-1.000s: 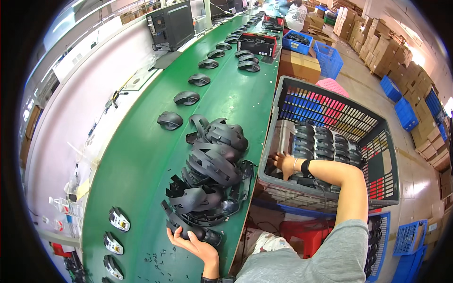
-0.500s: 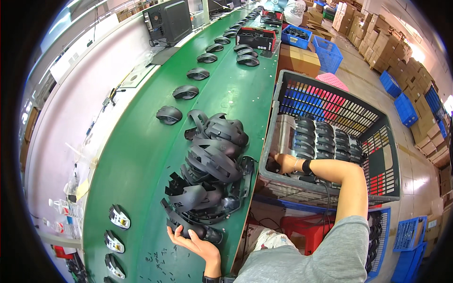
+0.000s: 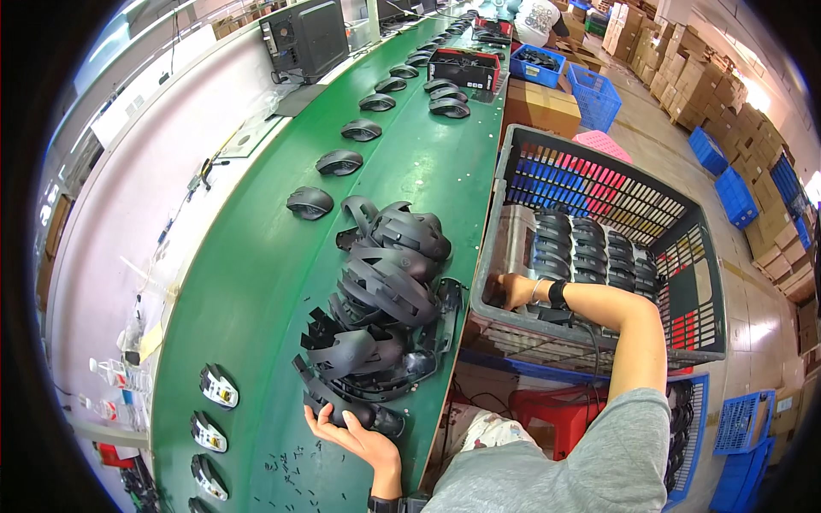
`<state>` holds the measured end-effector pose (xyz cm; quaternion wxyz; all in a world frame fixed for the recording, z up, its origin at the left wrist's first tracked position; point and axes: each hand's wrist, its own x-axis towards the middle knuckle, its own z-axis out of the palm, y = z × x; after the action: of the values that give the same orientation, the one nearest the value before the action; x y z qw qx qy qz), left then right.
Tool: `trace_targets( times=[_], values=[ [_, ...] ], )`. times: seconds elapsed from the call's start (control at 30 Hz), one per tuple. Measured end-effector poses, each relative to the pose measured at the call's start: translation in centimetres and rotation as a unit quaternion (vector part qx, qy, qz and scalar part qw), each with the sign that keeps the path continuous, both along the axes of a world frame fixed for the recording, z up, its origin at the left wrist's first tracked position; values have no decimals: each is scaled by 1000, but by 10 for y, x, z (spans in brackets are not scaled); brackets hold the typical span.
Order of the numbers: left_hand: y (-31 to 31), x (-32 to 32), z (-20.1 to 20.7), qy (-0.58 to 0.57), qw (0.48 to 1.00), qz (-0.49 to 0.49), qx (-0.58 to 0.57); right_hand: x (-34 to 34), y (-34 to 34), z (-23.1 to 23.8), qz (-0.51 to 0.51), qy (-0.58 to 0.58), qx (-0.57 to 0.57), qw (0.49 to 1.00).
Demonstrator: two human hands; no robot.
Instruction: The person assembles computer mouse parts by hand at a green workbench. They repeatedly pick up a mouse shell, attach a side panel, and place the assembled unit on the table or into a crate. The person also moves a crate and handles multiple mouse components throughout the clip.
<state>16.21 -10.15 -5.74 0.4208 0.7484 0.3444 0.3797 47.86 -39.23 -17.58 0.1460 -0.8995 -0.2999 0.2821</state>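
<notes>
Right hand (image 3: 516,291) inside crate (image 3: 530,332) (one); left (image 3: 357,438) touching one shell (image 3: 346,412).

Green belt (image 3: 248,291): bright, pale sheen ahead of left fingers (image 3: 328,426)
Crate (image 3: 523,333): dim around right fingers (image 3: 511,295)
Floor (image 3: 753,313): white glare, right of right fingers
Edges: bowed, blackened, far from fingers

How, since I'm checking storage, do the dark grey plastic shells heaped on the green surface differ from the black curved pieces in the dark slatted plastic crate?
The dark grey plastic shells lie jumbled at many angles; the black curved pieces sit in neat rows. The shells are heaped on the green surface; the pieces are inside the dark slatted plastic crate. Both groups are dark and curved.
</notes>
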Motion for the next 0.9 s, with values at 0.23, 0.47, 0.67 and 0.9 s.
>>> trace_targets(
  times=[0.23, 0.47, 0.67, 0.9],
  values=[
    [-2, 3, 0, -7, 1000, -1, 1, 3, -11, -45, 158, -80, -17, 984],
    [0, 2, 1, -5, 1000, 5, 0, -14, 5, 6, 70, -19, -15, 997],
    [-2, 3, 3, -4, 1000, 1, -6, -10, -4, -12, 76, -57, -7, 995],
    [-1, 1, 2, 0, 1000, -5, 2, 0, -18, 24, 22, -44, 17, 999]
  ],
)
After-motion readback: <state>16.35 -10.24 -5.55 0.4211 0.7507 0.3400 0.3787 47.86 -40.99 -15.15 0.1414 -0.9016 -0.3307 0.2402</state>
